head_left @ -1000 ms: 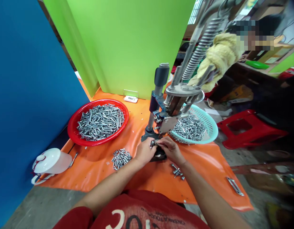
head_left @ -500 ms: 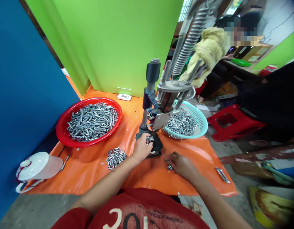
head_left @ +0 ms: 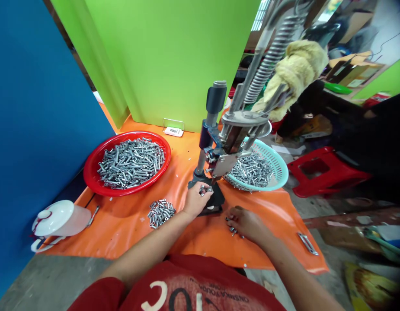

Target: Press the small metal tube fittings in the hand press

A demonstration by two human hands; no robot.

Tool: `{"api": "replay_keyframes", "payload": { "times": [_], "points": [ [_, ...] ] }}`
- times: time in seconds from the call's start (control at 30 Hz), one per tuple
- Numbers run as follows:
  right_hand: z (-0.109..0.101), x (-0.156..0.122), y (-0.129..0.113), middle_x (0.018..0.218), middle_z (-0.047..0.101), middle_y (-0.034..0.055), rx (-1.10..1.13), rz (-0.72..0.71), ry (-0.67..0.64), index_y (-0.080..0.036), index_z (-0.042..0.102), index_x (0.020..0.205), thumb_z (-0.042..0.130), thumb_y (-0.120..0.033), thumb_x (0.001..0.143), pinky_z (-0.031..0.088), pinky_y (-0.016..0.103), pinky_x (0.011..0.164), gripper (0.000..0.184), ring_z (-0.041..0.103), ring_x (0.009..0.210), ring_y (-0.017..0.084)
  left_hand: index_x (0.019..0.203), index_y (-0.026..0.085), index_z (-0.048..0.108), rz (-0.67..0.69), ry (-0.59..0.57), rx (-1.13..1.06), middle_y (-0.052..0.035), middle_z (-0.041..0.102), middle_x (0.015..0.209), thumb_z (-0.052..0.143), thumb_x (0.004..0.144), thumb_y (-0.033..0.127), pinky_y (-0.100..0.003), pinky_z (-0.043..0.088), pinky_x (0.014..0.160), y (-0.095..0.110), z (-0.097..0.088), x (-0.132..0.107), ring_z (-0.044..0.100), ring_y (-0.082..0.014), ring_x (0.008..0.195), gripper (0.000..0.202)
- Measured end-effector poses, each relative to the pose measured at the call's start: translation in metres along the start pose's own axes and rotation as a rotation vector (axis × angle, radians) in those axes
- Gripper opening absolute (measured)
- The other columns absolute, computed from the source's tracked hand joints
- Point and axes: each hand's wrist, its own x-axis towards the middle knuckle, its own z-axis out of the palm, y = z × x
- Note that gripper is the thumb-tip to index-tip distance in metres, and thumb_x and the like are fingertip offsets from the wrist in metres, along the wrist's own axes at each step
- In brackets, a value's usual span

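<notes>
Curled loosely, the left hand [head_left: 195, 201] holds a few small metal parts [head_left: 204, 189] between thumb and fingers, over the dark base [head_left: 218, 195] of an upright hand press [head_left: 216, 101]. To its right and a little nearer, the right hand [head_left: 247, 222] reaches low to the orange sheet [head_left: 187, 244], its fingers bent and drawn close together at a few loose fittings [head_left: 233, 231]; a small piece shows by the fingertips, but I cannot tell whether it is gripped or only touched. Left of the left forearm lies a small heap of short metal pieces [head_left: 161, 214], directly on the sheet. Farther left and beyond it, a wide red basin [head_left: 89, 176] is filled with longer eyed metal pieces [head_left: 133, 162]. On the far right side of the press, a pale turquoise basket [head_left: 282, 172] holds many slender metal pieces [head_left: 253, 169]. A coil spring [head_left: 267, 60] slants up at the top right of the press, and yellow cloth [head_left: 292, 73] is wrapped around a bar beside it. At the near left edge stands a lidded white jug [head_left: 65, 218], while a flat metal tool [head_left: 307, 244] lies near the sheet's right edge. A small white object [head_left: 174, 131] lies at the far side, before the green panel [head_left: 167, 56]. Past the basket, a red stool [head_left: 329, 172] is on the floor.
</notes>
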Motion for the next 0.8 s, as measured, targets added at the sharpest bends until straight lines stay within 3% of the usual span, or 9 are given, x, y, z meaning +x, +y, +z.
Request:
{"api": "replay_keyframes", "payload": {
  "times": [0.2, 0.37, 0.53, 0.8],
  "points": [
    [0.014, 0.004, 0.0, 0.065, 0.057, 0.0001, 0.108, -0.07, 0.106, -0.018, 0.053, 0.073, 0.05, -0.026, 0.08, 0.038, 0.02, 0.049, 0.011, 0.051, 0.052, 0.009, 0.082, 0.016, 0.064, 0.004, 0.011, -0.038, 0.0032, 0.057, 0.066, 0.062, 0.074, 0.028, -0.022, 0.041, 0.062, -0.007, 0.005, 0.003, 0.05, -0.0096, 0.063, 0.015],
    [0.007, 0.025, -0.009, 0.077, 0.063, 0.0028, 0.518, -0.094, 0.245, -0.018, 0.059, 0.096, 0.059, -0.04, 0.078, 0.049, 0.026, 0.064, 0.028, 0.059, 0.07, 0.014, 0.083, 0.016, 0.066, -0.003, 0.017, -0.037, 0.0015, 0.06, 0.067, 0.062, 0.074, 0.029, -0.023, 0.042, 0.062, -0.007, 0.006, 0.003, 0.052, -0.0106, 0.063, 0.016],
    [-0.003, 0.052, -0.034, 0.075, 0.061, 0.0025, 0.864, -0.1, 0.283, -0.017, 0.057, 0.084, 0.071, -0.047, 0.069, 0.051, 0.028, 0.065, 0.036, 0.058, 0.068, 0.013, 0.083, 0.016, 0.066, -0.02, 0.012, -0.041, 0.0008, 0.062, 0.069, 0.064, 0.073, 0.029, -0.023, 0.043, 0.063, -0.005, 0.003, 0.003, 0.054, -0.0113, 0.065, 0.016],
    [-0.005, 0.071, -0.056, 0.078, 0.062, 0.0028, 0.897, -0.156, 0.32, -0.018, 0.056, 0.078, 0.075, -0.05, 0.063, 0.053, 0.03, 0.071, 0.041, 0.06, 0.074, 0.015, 0.083, 0.016, 0.065, -0.032, -0.017, -0.057, 0.0016, 0.059, 0.067, 0.063, 0.075, 0.036, -0.023, 0.042, 0.062, -0.004, 0.002, 0.002, 0.052, -0.011, 0.063, 0.022]
  ]
}}
